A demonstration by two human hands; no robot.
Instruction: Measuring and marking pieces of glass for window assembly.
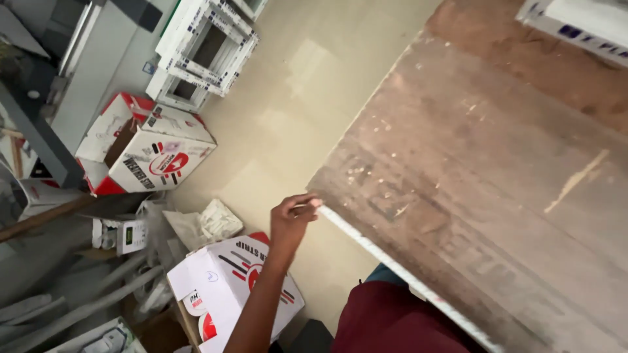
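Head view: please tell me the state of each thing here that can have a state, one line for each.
Left hand: fingers pinched on the end of the thin white strip.
White strip: lying along the table edge.
Wooden table: scratched, worn.
Upper box: flaps open.
Lower box: shut, tilted.
Window frames: stacked on the floor.

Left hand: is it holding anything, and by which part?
The left hand grips the near corner of the worn wooden board, fingers curled over the end of its pale front edge. The right hand is not in view.
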